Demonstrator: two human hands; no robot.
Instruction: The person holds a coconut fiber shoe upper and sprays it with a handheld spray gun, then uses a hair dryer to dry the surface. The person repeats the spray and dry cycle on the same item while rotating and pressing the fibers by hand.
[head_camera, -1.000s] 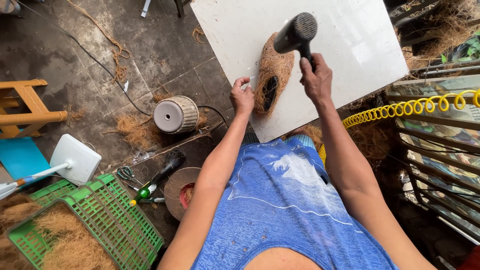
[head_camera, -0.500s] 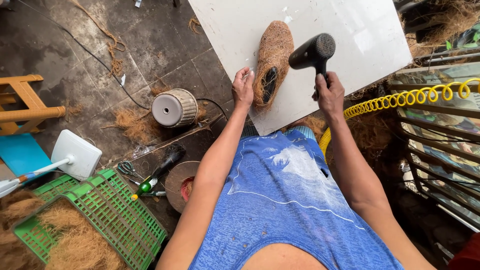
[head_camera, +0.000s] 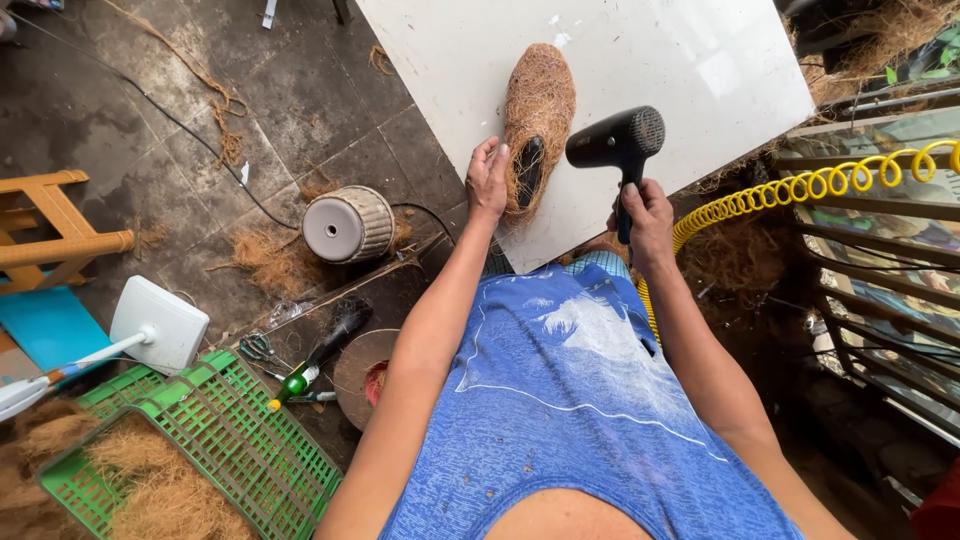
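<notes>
A brown, shoe-shaped piece of coconut fibre (head_camera: 540, 110) lies on a white board (head_camera: 690, 60), with a dark opening at its near end. My left hand (head_camera: 487, 178) rests against the left side of that near end and steadies it. My right hand (head_camera: 645, 215) grips the handle of a black hair dryer (head_camera: 615, 140). The dryer's nozzle points left at the fibre piece from close by.
On the dark tiled floor to the left are an overturned white pot (head_camera: 348, 225), loose fibre (head_camera: 275, 262), scissors (head_camera: 260, 348), a green bottle (head_camera: 310, 365), a green crate with fibre (head_camera: 200, 450) and a wooden stool (head_camera: 50, 235). A yellow coiled hose (head_camera: 820, 185) runs on the right by a railing.
My right hand has brought the hair dryer down from above the fibre piece to its right side. The left hand stays at the piece's near end.
</notes>
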